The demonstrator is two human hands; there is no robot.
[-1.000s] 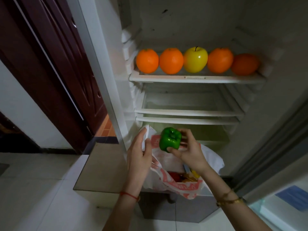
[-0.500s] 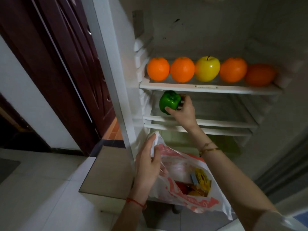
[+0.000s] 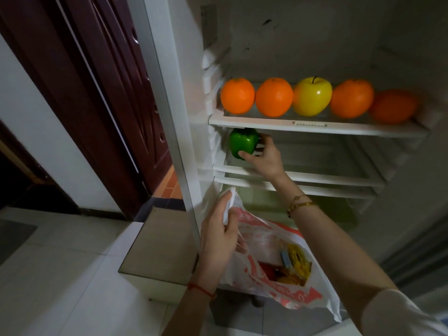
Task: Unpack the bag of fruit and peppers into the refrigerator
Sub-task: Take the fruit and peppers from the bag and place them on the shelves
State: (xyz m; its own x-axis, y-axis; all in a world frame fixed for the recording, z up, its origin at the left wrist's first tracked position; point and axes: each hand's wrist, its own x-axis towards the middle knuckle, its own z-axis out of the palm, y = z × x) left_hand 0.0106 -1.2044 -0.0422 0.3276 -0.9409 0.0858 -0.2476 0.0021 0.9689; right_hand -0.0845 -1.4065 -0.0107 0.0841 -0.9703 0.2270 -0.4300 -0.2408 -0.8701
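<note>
My right hand (image 3: 265,158) grips a green bell pepper (image 3: 243,143) at the left end of the refrigerator's second shelf (image 3: 315,177), just under the top shelf. My left hand (image 3: 218,235) pinches the upper edge of a white and red plastic bag (image 3: 278,284), holding it open below the shelves. Red and yellow items show inside the bag. The top shelf (image 3: 310,124) carries several oranges, such as the leftmost orange (image 3: 237,95), and one yellow apple (image 3: 312,96) in a row.
The refrigerator's open door edge (image 3: 169,117) runs down on the left, with a dark red wooden door (image 3: 97,93) behind it. A low box-like unit (image 3: 160,248) stands on the white tiled floor beside the bag. A third shelf sits right under the second.
My right hand has carried the green pepper up from above the bag and leftward into the second shelf. My left hand has kept hold of the bag's edge.
</note>
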